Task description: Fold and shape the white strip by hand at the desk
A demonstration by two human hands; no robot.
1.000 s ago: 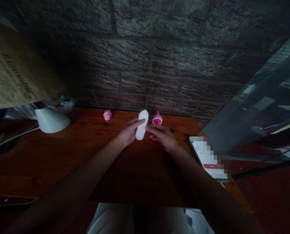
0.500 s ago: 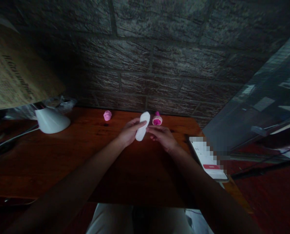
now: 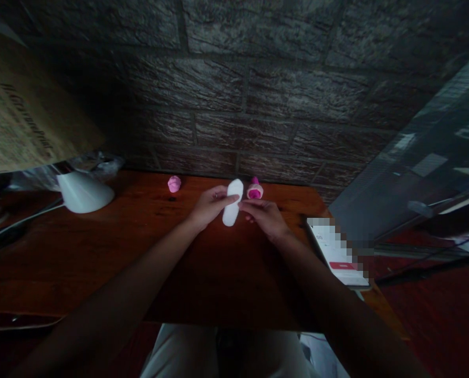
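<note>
A white oblong piece of soft stuff (image 3: 232,202) stands nearly upright between both hands over the brown wooden table (image 3: 147,252). My left hand (image 3: 209,206) is closed on its left side, thumb and fingers pinching it. My right hand (image 3: 266,219) pinches its right edge with the fingertips. Just behind sits a small pink and white piece (image 3: 254,190). A small pink lump (image 3: 174,184) lies further left near the wall.
A white lamp base (image 3: 83,192) stands at the left under a printed tan shade (image 3: 21,126). A phone with a lit screen (image 3: 339,253) lies at the table's right edge. A stone-pattern wall (image 3: 258,94) runs close behind. My light trousers (image 3: 187,352) show below.
Both hands and the white piece have shifted slightly away from me toward the wall, and the piece has tilted a little more upright. The grip is unchanged.
</note>
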